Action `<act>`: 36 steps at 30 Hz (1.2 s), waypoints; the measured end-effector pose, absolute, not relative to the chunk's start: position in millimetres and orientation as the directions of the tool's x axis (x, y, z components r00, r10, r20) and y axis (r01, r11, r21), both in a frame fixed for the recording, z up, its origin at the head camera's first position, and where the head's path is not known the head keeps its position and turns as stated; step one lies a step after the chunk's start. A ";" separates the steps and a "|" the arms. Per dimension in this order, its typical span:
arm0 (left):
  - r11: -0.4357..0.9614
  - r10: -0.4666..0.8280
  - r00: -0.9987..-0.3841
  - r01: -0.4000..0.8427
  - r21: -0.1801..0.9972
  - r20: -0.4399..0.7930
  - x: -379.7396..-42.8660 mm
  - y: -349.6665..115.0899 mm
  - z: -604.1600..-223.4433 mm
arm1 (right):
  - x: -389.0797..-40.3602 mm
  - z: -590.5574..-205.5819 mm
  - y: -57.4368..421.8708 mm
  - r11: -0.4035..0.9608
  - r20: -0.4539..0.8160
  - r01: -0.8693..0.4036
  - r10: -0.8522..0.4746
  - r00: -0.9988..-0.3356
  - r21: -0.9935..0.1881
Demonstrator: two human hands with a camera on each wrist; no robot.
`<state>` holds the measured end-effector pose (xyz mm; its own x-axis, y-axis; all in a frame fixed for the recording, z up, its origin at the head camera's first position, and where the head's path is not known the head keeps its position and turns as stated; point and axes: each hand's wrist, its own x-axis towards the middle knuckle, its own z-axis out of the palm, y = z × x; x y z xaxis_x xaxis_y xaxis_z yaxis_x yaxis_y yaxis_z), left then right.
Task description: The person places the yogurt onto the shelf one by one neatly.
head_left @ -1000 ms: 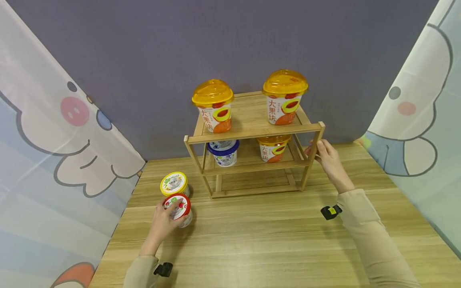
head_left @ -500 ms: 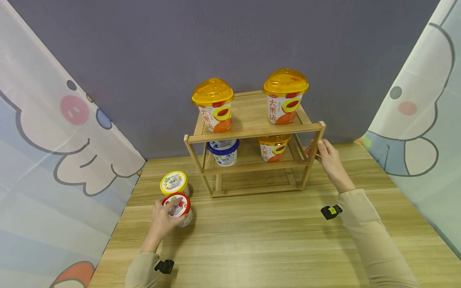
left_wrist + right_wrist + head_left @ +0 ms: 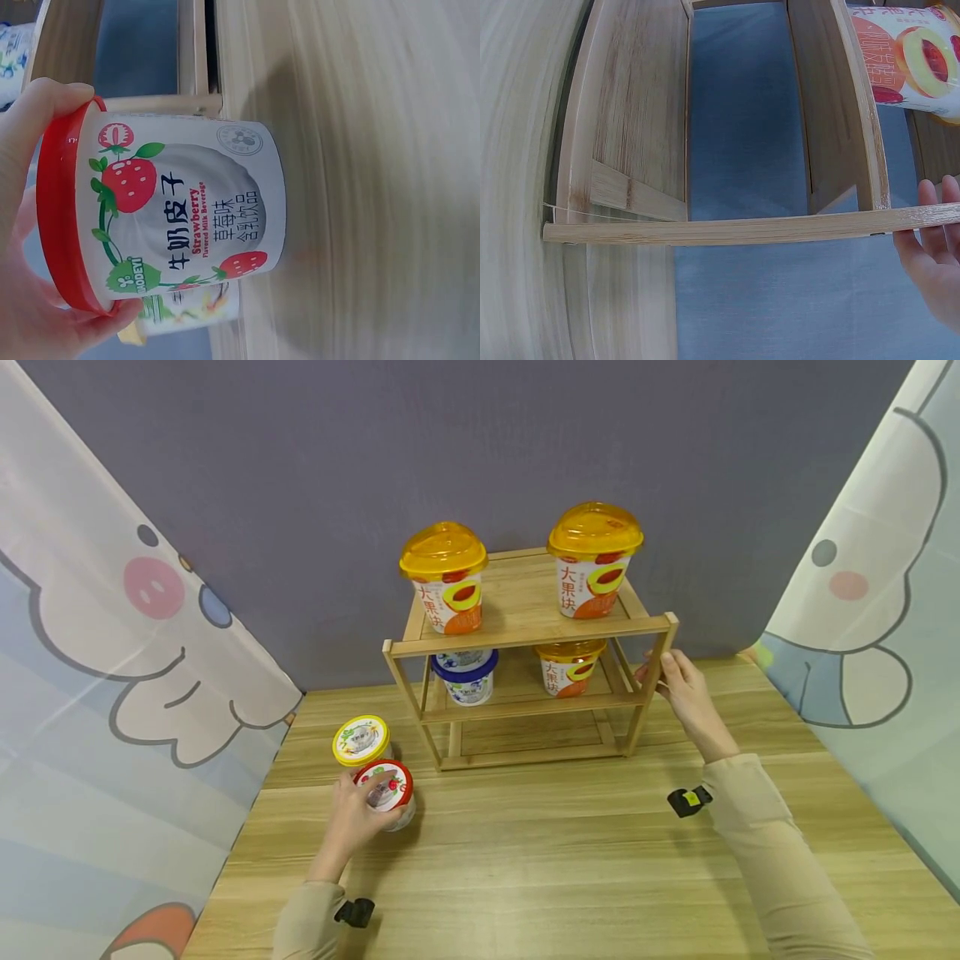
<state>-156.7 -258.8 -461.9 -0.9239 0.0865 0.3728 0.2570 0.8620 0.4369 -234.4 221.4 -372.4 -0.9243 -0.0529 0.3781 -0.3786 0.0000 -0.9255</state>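
My left hand [image 3: 354, 818] grips the red lid of a strawberry milk cup [image 3: 180, 202] from above, thumb and fingers round its rim. The cup is upright at the table's left; whether its base touches the wood I cannot tell. Just behind it stands a cup with a yellow lid [image 3: 362, 741], partly hidden in the left wrist view. On the right, my right hand [image 3: 684, 687] holds the right front post of a wooden three-tier rack [image 3: 525, 762], its fingers curled round the post in the right wrist view [image 3: 934, 259].
Two peach cups with orange domed lids, a left one [image 3: 447, 578] and a right one [image 3: 595, 562], stand on the top shelf. The middle shelf bears blue-lidded cups [image 3: 470, 687], stacked, and another peach cup [image 3: 567, 675]. Behind rises a grey wall [image 3: 480, 443].
My left hand has shifted slightly right with the strawberry cup, which now sits a little farther from the yellow-lidded one. The right hand and the rack stay where they were.
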 end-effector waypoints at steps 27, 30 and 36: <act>0.886 0.107 -0.920 0.261 0.384 0.377 -167.8 -221.6 -459.3 | -234.4 -372.4 221.6 0.013 0.376 -0.377 -0.044 -0.926 -0.926; 0.869 0.120 -0.938 0.258 0.423 0.327 -166.5 -223.4 -453.1 | -234.4 -372.2 221.4 0.016 0.379 -0.380 -0.048 -0.924 -0.925; 0.776 0.147 -0.973 0.224 0.590 0.176 -168.7 -236.5 -437.0 | -237.3 -375.3 222.3 -0.033 0.388 -0.387 -0.051 -0.920 -0.922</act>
